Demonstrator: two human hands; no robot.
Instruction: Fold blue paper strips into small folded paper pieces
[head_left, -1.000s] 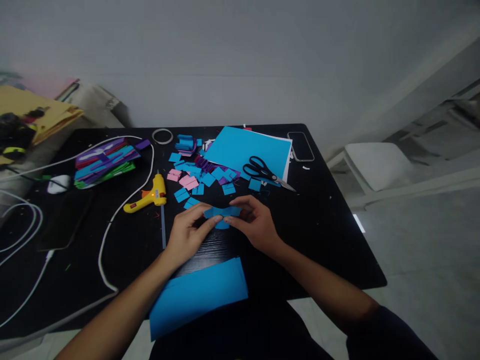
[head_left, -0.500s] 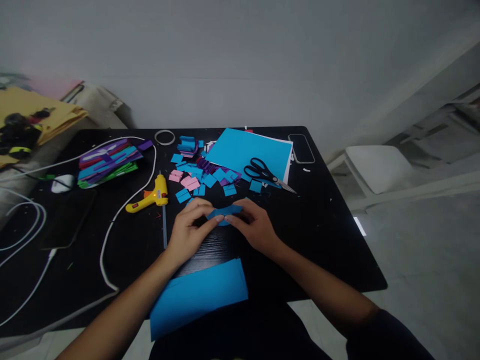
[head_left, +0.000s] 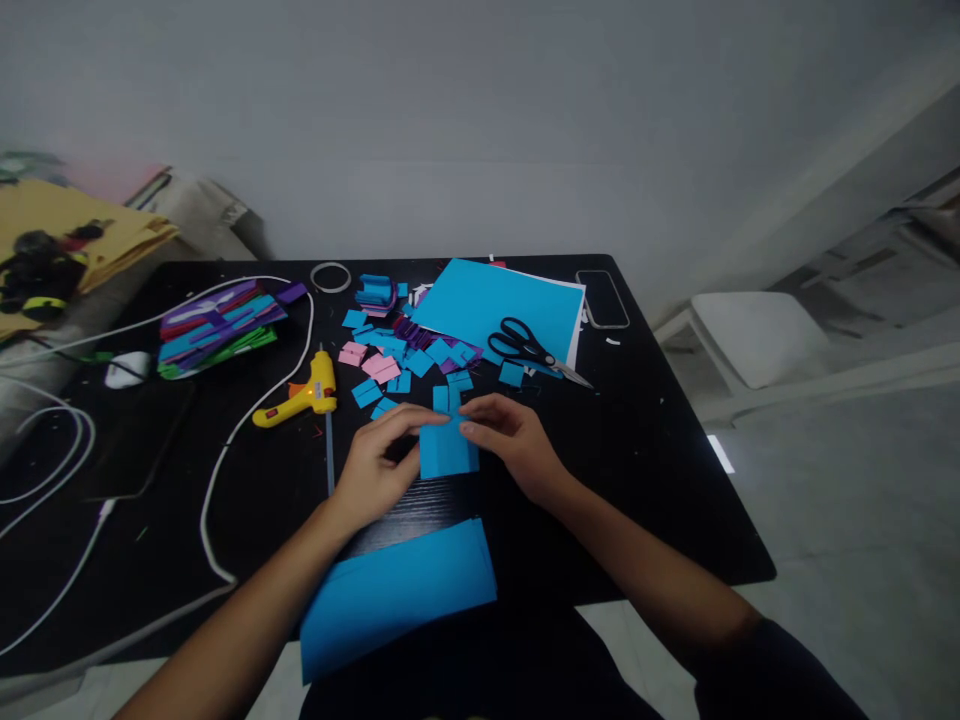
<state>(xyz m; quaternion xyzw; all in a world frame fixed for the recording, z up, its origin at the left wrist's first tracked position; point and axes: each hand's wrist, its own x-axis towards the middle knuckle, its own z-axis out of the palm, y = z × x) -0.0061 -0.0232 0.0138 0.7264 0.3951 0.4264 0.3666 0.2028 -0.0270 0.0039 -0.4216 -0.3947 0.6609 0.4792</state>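
Note:
A small piece of folded blue paper (head_left: 448, 455) is between my hands above the black table, its creased face toward me. My left hand (head_left: 381, 462) grips its left side, the index finger lying along the top edge and the thumb partly hidden behind the paper. At the upper right corner, my right hand (head_left: 521, 445) holds it with thumb and index fingertip. Just beyond lie loose folded blue pieces (head_left: 367, 392) and pink pieces (head_left: 381, 368). A larger stack of blue paper (head_left: 405, 590) rests at the near table edge.
Black-handled scissors (head_left: 529, 347) lie on blue sheets (head_left: 487, 300). On the left are a yellow glue gun (head_left: 304, 392), a white cable (head_left: 217, 470) and a bundle of coloured strips (head_left: 217, 325). A phone (head_left: 602, 299) lies far right; a white stool (head_left: 757, 335) stands beyond.
The blue paper between my hands has gone from bent and edge-on to flatter, with its face showing. My fingertips have moved slightly apart, toward its upper edge.

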